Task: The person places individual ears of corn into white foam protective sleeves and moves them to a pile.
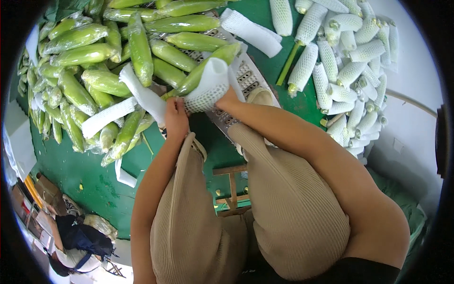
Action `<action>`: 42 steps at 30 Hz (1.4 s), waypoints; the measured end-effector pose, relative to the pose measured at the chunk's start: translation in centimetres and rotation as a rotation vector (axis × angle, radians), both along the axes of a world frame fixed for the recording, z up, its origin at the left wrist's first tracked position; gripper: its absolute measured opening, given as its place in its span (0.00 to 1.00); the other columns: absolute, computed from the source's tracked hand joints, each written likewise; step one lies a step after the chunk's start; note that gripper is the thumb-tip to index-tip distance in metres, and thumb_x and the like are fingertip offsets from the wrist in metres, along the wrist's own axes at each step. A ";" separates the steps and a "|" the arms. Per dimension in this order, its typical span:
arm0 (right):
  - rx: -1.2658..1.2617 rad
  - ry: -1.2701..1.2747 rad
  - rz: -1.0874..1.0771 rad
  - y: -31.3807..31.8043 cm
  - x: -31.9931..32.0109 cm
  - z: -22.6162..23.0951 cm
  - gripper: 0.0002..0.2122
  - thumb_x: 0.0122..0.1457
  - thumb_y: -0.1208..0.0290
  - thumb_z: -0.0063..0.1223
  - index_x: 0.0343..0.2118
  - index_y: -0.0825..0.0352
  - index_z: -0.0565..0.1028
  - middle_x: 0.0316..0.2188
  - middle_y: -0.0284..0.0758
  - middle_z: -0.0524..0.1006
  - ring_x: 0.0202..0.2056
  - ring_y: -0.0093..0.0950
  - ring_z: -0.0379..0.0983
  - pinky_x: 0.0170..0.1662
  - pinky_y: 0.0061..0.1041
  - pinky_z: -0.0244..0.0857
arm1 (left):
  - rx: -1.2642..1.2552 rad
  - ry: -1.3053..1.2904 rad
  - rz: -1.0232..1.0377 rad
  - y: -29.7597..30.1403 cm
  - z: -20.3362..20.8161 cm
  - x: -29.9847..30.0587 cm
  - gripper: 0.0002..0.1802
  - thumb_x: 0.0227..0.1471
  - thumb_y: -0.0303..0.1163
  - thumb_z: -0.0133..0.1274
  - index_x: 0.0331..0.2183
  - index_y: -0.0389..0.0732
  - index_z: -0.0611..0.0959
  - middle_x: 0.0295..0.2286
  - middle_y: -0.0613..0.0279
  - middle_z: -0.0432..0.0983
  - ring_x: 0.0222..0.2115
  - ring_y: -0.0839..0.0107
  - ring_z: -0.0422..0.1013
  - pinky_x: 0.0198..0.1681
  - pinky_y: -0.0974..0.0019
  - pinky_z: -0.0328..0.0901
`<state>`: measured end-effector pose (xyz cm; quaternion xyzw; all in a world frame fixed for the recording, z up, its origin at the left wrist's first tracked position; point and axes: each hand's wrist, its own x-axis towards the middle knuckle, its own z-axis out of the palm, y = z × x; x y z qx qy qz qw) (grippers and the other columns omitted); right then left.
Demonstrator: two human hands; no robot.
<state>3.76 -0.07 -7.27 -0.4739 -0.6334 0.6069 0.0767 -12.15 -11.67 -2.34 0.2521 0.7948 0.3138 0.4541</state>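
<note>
A white foam net sleeve [206, 92] is stretched between my two hands above the gap between my knees. My left hand [177, 117] pinches its lower left edge, fingers closed. At its right side my right hand [229, 100] grips it, the fingers partly hidden behind the foam. Right behind the sleeve lies a green ear of corn in its husk [227, 55]; whether any of it is inside the sleeve I cannot tell. Another loose foam sleeve [144, 97] hangs beside my left hand, over the pile of film-wrapped corn [90, 54].
More foam sleeves [250, 32] lie beyond the corn on a perforated metal rack [248, 75]. Sleeved ears [352, 73] are heaped at right on the green floor [94, 175]. A wooden stool [231, 187] shows between my legs. Another person [78, 253] is at lower left.
</note>
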 end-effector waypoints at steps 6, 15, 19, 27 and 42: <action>0.058 0.307 -0.067 -3.9 -3.3 5.1 0.06 0.65 0.70 0.41 0.41 0.66 0.68 0.33 0.43 0.74 0.36 0.39 0.71 0.42 0.32 0.64 | 0.117 -0.094 0.167 -4.0 0.0 -0.7 0.11 0.59 0.31 0.46 0.43 0.39 0.74 0.37 0.60 0.72 0.37 0.67 0.69 0.42 0.61 0.68; 0.237 0.262 0.260 -2.8 -3.1 4.2 0.12 0.59 0.74 0.43 0.46 0.61 0.66 0.41 0.46 0.72 0.39 0.48 0.71 0.42 0.39 0.65 | 0.393 0.456 -0.300 -3.5 1.7 -1.6 0.25 0.37 0.22 0.58 0.43 0.42 0.78 0.41 0.56 0.73 0.41 0.50 0.69 0.48 0.57 0.63; 0.388 -0.023 0.569 -1.3 -2.3 3.9 0.18 0.53 0.72 0.47 0.49 0.57 0.64 0.41 0.46 0.71 0.41 0.50 0.70 0.43 0.44 0.65 | 0.092 0.983 -0.584 -2.8 0.3 -1.8 0.16 0.42 0.35 0.57 0.38 0.47 0.80 0.37 0.63 0.71 0.40 0.62 0.69 0.43 0.56 0.62; 0.586 0.205 0.640 0.1 2.4 10.8 0.44 0.29 0.54 0.73 0.54 0.63 0.65 0.53 0.45 0.66 0.56 0.44 0.59 0.57 0.39 0.57 | 0.214 0.197 -1.034 -0.1 3.4 -0.2 0.21 0.49 0.34 0.53 0.47 0.42 0.76 0.46 0.54 0.70 0.48 0.56 0.66 0.53 0.57 0.58; 0.570 0.221 -1.175 22.0 36.2 15.3 0.16 0.64 0.60 0.38 0.46 0.68 0.67 0.40 0.38 0.75 0.40 0.30 0.72 0.45 0.28 0.66 | 0.313 0.546 -0.791 11.7 3.6 -0.1 0.36 0.46 0.40 0.59 0.57 0.45 0.67 0.51 0.51 0.66 0.52 0.49 0.61 0.56 0.54 0.57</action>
